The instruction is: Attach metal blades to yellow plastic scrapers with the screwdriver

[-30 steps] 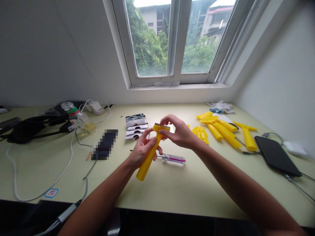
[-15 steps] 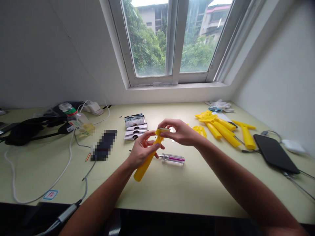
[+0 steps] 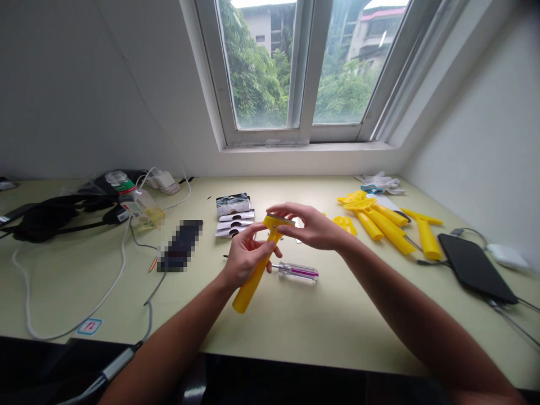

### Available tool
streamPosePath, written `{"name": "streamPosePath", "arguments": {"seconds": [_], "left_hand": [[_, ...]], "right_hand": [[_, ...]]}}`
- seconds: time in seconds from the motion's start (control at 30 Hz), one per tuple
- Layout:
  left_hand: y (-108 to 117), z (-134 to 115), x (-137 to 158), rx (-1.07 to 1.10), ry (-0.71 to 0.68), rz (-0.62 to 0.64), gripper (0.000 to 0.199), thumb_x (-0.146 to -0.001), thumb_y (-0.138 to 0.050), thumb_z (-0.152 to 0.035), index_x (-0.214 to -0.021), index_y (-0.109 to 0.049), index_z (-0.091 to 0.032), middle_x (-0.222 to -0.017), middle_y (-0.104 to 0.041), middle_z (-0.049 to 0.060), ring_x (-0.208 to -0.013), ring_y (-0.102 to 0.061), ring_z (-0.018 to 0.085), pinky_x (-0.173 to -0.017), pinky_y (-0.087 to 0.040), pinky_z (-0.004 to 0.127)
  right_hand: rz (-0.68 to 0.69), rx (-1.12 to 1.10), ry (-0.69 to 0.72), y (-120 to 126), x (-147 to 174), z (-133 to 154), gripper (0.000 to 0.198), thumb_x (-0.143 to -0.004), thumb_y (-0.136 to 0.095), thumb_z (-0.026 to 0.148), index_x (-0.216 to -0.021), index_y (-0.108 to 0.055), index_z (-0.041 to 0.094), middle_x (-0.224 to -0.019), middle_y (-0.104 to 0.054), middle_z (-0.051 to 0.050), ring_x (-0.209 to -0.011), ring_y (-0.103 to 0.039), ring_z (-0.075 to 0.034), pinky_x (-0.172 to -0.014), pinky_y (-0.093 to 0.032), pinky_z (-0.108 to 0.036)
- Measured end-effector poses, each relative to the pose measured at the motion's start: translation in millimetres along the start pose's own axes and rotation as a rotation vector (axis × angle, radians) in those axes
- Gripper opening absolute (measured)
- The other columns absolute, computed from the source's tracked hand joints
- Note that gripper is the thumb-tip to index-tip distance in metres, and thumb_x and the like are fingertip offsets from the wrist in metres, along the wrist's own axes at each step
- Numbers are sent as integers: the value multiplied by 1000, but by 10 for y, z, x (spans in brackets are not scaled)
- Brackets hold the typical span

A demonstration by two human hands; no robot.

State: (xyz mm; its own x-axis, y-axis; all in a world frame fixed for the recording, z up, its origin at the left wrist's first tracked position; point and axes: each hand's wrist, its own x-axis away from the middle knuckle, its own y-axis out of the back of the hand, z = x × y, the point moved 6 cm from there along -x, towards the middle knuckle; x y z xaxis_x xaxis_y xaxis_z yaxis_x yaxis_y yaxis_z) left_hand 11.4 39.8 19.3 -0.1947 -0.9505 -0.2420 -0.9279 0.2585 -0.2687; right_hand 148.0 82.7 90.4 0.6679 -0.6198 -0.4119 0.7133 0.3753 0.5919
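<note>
My left hand [image 3: 246,254] is wrapped round the handle of a yellow scraper [image 3: 248,289], whose butt slants down toward the desk's front edge. My right hand [image 3: 311,226] pinches the scraper's wide head, thumb below and fingers over the top edge. Along that edge runs a thin grey strip that looks like a blade, and small screws show on the head's face. Just beneath the hands lies a screwdriver [image 3: 297,272] with a clear and purple handle, its shaft partly hidden by my left fingers. Some small bits on the desk behind the hands are too small to name.
Small blade-like boxes [image 3: 233,205] stand behind my left hand. More yellow scraper parts [image 3: 382,216] lie at right, near white gloves [image 3: 382,183] and a black phone [image 3: 476,267]. At left are a bottle [image 3: 135,197], a headset [image 3: 46,216], cables and a pixelated dark object [image 3: 180,246].
The scraper's head has turned in my fingers, so its screwed face and grey edge now show. Both hands keep their hold. The whole view has shifted slightly.
</note>
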Motion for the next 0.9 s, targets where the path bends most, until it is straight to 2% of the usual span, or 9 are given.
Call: {"name": "streamPosePath", "arguments": {"seconds": [0.07,0.13,0.27,0.33,0.4,0.47,0.63,0.77,0.9], "left_hand": [[85,-5,-35,49,20,-83,34,-77,-74,-25,-107,-59,-19,-98,-64,6,-67,-69,19,-39,-53,24],[206,-19,-78,90,24,-192,36,-73,-76,-25,-104,-58,-19,-109,-60,6,-68,-69,17,-38,-51,21],[412,-43,-150,130,45,-342,43,-65,-79,-25,-102,-57,-19,-106,-58,4,-68,-69,16,-38,-48,18],[466,-60,-167,126,45,-379,44,-64,-79,-25,-101,-57,-19,-105,-58,4,-70,-69,16,-39,-48,18],[490,-74,-173,114,39,-397,44,-64,-79,-26,-102,-57,-19,-105,-58,4,-71,-69,16,-39,-48,18],[497,-80,-172,110,31,-403,45,-63,-79,-26,-102,-57,-19,-104,-58,3,-71,-69,17,-39,-47,18],[477,-70,-157,101,32,-389,45,-65,-78,-26,-104,-56,-19,-103,-58,3,-71,-69,17,-40,-47,18],[434,-56,-150,106,45,-376,44,-66,-78,-26,-103,-56,-19,-105,-59,5,-73,-69,18,-40,-47,17],[397,-28,-147,91,55,-373,44,-66,-78,-27,-103,-56,-19,-107,-57,6,-72,-69,18,-39,-47,18]], "right_hand": [[-86,136,-36,111,19,25,37,-86,-59,34,-120,-58,21,-113,-64,-9,-94,-61,-19,-82,-50,-34],[-54,320,-124,157,54,21,30,-86,-57,42,-105,-63,20,-103,-66,-9,-86,-61,-19,-76,-48,-34],[520,552,-420,-202,243,-226,53,-68,-65,64,-100,-67,21,-89,-69,-8,-80,-62,-25,-63,-44,-33],[769,622,-520,-438,352,-379,56,-58,-72,59,-98,-70,19,-86,-69,-9,-76,-63,-26,-55,-41,-32],[900,665,-538,-600,385,-487,43,-57,-73,47,-88,-72,17,-82,-69,-9,-70,-62,-25,-51,-39,-30],[928,660,-537,-611,371,-540,36,-59,-71,39,-87,-72,17,-82,-69,-9,-69,-62,-23,-50,-38,-29],[695,475,-479,-27,331,-343,36,-65,-72,45,-93,-70,22,-82,-70,-4,-67,-62,-18,-53,-40,-25],[309,274,-347,577,326,-20,29,-74,-70,48,-90,-67,24,-66,-67,2,-54,-58,-13,-47,-40,-22],[-138,240,-221,974,359,160,24,-75,-71,43,-76,-65,20,-60,-63,2,-52,-55,-12,-46,-40,-23]]}}
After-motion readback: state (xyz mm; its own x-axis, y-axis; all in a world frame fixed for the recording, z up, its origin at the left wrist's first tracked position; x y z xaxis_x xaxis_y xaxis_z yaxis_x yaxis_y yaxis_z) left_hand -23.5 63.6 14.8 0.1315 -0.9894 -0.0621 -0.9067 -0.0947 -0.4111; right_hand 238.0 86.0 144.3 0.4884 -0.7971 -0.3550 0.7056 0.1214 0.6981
